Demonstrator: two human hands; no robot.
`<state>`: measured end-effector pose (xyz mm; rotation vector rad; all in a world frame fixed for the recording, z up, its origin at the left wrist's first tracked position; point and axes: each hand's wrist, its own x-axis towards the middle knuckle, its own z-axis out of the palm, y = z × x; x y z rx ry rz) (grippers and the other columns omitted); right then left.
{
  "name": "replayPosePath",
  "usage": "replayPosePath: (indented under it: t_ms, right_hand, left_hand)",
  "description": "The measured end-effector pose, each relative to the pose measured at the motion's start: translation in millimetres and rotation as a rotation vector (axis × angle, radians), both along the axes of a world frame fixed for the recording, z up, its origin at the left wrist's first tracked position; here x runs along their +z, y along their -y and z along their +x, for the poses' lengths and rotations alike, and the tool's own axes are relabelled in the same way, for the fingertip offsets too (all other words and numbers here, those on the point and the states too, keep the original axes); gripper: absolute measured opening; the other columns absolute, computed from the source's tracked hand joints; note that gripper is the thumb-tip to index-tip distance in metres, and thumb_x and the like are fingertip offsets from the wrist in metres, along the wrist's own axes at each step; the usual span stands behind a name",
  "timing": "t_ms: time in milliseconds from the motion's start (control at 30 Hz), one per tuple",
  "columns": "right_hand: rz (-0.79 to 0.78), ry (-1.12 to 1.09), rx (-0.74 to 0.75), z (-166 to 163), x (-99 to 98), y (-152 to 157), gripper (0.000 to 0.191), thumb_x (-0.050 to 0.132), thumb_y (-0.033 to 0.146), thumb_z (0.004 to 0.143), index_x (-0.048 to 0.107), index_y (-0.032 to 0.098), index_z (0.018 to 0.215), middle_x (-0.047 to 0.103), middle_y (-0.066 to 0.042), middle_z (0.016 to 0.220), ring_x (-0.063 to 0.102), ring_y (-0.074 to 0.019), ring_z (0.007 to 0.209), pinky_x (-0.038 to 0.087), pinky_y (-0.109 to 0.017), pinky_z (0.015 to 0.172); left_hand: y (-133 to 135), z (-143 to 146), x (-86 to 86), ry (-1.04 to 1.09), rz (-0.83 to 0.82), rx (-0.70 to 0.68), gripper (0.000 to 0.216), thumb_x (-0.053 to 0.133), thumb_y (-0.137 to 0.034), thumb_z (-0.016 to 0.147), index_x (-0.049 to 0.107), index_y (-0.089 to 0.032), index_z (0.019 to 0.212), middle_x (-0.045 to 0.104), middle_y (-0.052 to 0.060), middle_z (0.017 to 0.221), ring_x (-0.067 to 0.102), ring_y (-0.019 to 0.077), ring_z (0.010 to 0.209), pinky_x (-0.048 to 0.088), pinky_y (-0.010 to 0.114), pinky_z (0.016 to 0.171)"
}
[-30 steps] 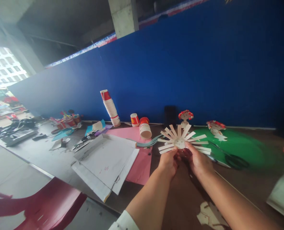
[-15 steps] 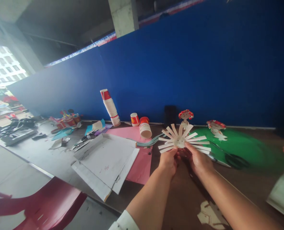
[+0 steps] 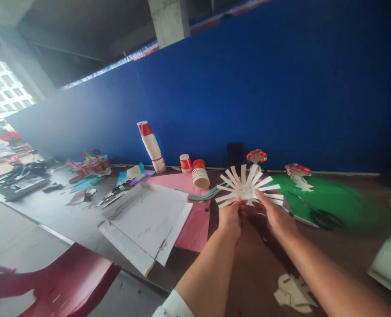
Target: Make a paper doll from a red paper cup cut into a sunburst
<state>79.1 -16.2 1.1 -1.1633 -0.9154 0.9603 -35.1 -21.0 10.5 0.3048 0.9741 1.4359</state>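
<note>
Big dark brown flat surface point(image 3: 251, 264), and held up over it a white round paper piece point(image 3: 245, 192), strips point(image 3: 243, 173) fanned out. Left hand point(image 3: 230, 219) and right hand point(image 3: 276, 218) both have a pinching grip on its near edge, probably so the strips splay freely

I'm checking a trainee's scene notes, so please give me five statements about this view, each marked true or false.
1. The left hand and right hand both hold the white fringed piece. True.
2. The white tray overlaps the pink sheet. True.
3. The blades of the scissors lie on the pink sheet. False: the scissors lie with their blades on the green sheet.
4. The red chair is at the right edge. False: the red chair is at the lower left.
5. The tall cup stack leans rather than standing straight in the picture. True.
</note>
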Motion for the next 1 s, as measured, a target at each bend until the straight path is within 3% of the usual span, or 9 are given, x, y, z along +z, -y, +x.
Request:
replayPosePath:
  t_ms: [167,367,600,767,900,1000]
  right_hand:
    - [0.079,-0.114,-0.15,3.2,19.0,-10.6,0.05,0.072,0.059,0.072,0.06,0.026,0.107,0.073,-0.001,0.099,0.07,-0.0204,0.086,0.058,-0.031,0.065]
    - [0.085,-0.098,-0.202,21.8,41.3,-16.2,0.038,0.071,0.052,0.074,0.062,0.025,0.099,0.073,-0.003,0.088,0.069,-0.0187,0.072,0.054,-0.029,0.054]
    - [0.218,0.187,-0.118,55.4,54.1,21.2,0.036,0.073,0.051,0.076,0.069,0.027,0.102,0.072,0.0,0.086,0.067,-0.0158,0.068,0.055,-0.028,0.056]
    - [0.208,0.303,-0.109,71.0,48.0,47.2,0.033,0.07,0.053,0.08,0.069,0.029,0.103,0.072,-0.001,0.085,0.067,-0.0169,0.07,0.056,-0.031,0.062]
    - [0.125,0.55,0.041,73.4,36.7,63.7,0.036,0.066,0.053,0.082,0.067,0.027,0.107,0.075,-0.004,0.089,0.07,-0.0219,0.079,0.056,-0.035,0.072]
    - [0.09,0.911,0.333,69.6,39.7,82.5,0.024,0.065,0.047,0.083,0.069,0.028,0.098,0.075,-0.001,0.085,0.069,-0.02,0.073,0.052,-0.032,0.072]
  left_hand:
    - [-1.9,-5.9,0.3,-0.057,-0.01,0.075,0.01,0.074,-0.012,0.074,0.064,-0.011,0.076,0.066,0.003,0.07,0.049,0.0044,0.048,0.036,0.013,0.042]
    - [-3.6,-8.0,-1.8,-0.116,-0.057,0.096,0.012,0.076,-0.012,0.072,0.063,-0.012,0.072,0.065,0.003,0.068,0.05,0.0049,0.046,0.035,0.014,0.041]
    - [-3.3,-12.1,-1.5,-0.164,-0.091,0.103,0.014,0.077,-0.012,0.071,0.063,-0.012,0.075,0.067,0.004,0.07,0.052,0.0057,0.046,0.035,0.014,0.04]
    - [-0.6,-17.0,9.4,-0.181,-0.111,0.123,0.009,0.068,-0.007,0.074,0.062,-0.013,0.077,0.065,0.001,0.067,0.05,0.0047,0.045,0.033,0.013,0.039]
    - [5.7,-21.2,23.4,-0.173,-0.116,0.113,0.011,0.063,-0.004,0.076,0.061,-0.014,0.079,0.064,0.0,0.067,0.05,0.0036,0.045,0.031,0.011,0.039]
    - [15.7,-26.4,29.7,-0.162,-0.129,0.088,0.011,0.064,-0.003,0.074,0.062,-0.013,0.079,0.065,0.001,0.069,0.051,0.0038,0.046,0.031,0.011,0.04]
